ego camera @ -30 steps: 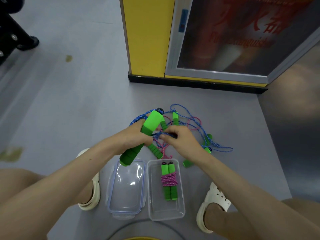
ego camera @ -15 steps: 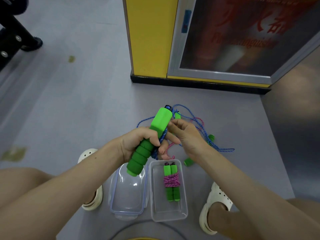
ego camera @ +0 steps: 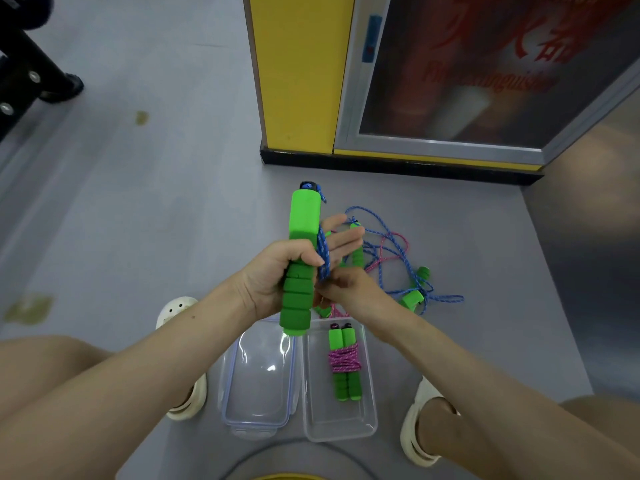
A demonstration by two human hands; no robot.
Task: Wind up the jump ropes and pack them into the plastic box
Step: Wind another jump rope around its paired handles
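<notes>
Head view: the left hand (ego camera: 273, 275) grips the green foam handle (ego camera: 303, 216), its long axis running near to far. The right hand (ego camera: 349, 289) pinches the blue rope (ego camera: 323, 247) just right of it. The plastic box (ego camera: 341, 429) (one wound pink rope (ego camera: 344, 358) inside) lies directly nearer.

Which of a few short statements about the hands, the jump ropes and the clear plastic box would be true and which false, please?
1. The left hand grips a thick green foam handle, held upright. True.
2. The clear rectangular plastic box is empty. False: a wound pink jump rope with green handles lies in it.
3. The transparent plastic lid is clipped onto the box. False: it lies on the grey floor beside the box.
4. The right hand pinches the blue braided rope beside the handle. True.
</notes>
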